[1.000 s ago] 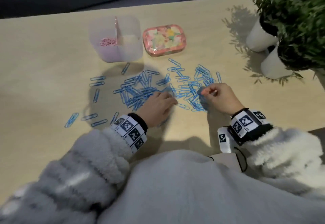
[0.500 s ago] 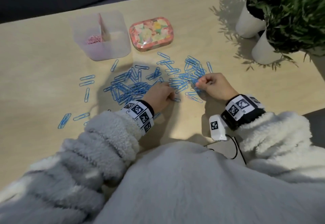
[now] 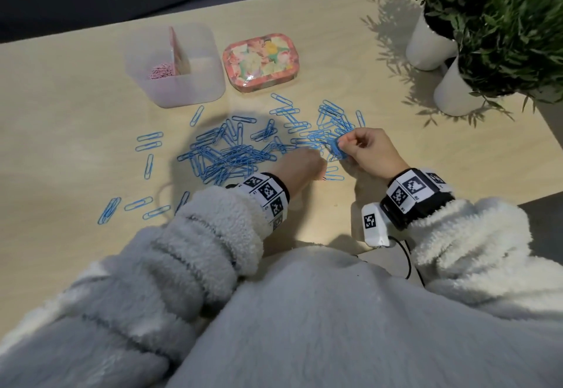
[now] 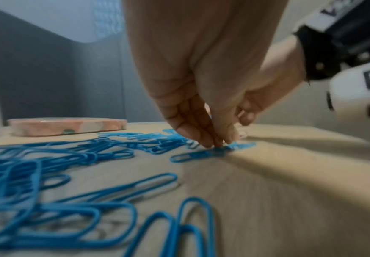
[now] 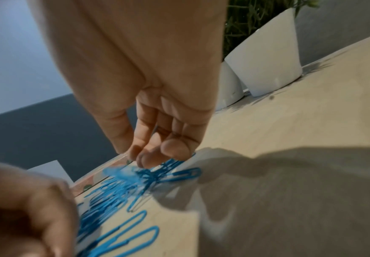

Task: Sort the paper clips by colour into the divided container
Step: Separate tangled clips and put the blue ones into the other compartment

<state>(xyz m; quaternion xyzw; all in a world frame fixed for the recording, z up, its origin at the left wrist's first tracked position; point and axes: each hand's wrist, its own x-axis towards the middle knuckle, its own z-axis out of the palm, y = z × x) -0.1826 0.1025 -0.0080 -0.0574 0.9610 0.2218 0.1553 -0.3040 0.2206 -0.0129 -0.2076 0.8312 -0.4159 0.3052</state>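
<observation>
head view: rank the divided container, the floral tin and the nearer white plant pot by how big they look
1. divided container, largest
2. floral tin and nearer white pot: too alike to rank; the plant hides the pot's top

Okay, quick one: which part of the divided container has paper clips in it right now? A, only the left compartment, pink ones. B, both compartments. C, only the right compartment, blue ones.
A: pink paper clips lie left of the divider in the divided container; the right side looks bare.
</observation>
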